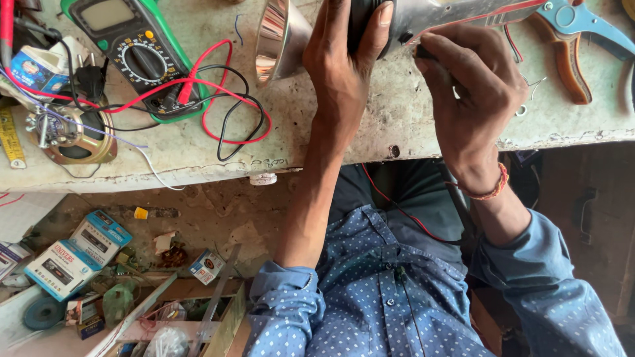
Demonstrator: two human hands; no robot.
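Seen from the head camera, a silver torch (423, 16) lies across the far part of the pale, worn workbench (370, 125), its long axis running roughly along the bench's length. Its wide, shiny reflector cone (278, 39) opens towards the bench's left end, while the body runs off to the right, rising slightly towards the far right corner.

The left hand (344, 63) is wrapped over the torch just behind the cone, fingers curled round the barrel and the thumb lying along its top, so the torch sits under and within that grip. The right hand (466, 86) is just right of it, fingers bent and pinched together at the torch's near side, touching the body beside a small dark part; what, if anything, it pinches cannot be made out. A red thread bracelet (486, 192) circles that wrist.

Past the right hand, near the far right corner, lie pliers with blue and orange handles (572, 39). Towards the left end sits a green multimeter (135, 46) with red and black leads (225, 112) looping over the bench, and a bare round speaker (73, 135) rests close to the near left edge.

Below the near edge, small cardboard boxes (73, 258) and scraps litter the floor.
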